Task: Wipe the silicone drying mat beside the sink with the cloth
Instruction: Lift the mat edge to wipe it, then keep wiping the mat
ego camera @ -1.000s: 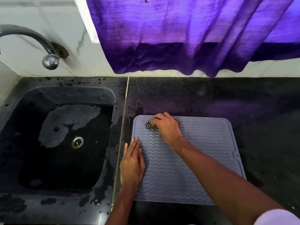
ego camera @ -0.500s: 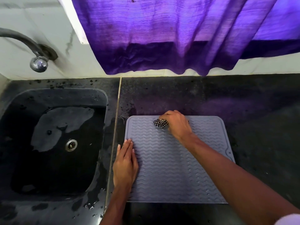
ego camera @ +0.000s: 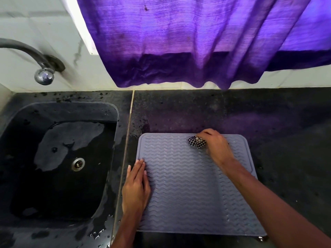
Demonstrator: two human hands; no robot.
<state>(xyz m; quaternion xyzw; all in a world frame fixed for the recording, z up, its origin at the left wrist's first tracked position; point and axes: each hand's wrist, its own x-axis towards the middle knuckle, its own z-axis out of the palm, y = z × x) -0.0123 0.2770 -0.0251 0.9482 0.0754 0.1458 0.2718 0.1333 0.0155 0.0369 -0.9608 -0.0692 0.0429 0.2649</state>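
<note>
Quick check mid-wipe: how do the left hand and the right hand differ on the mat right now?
The left hand lies flat with straight fingers; the right hand is curled. The left hand holds nothing and rests on the left edge of the mat; the right hand grips the checked cloth near the far edge. Both hands are on the mat.
</note>
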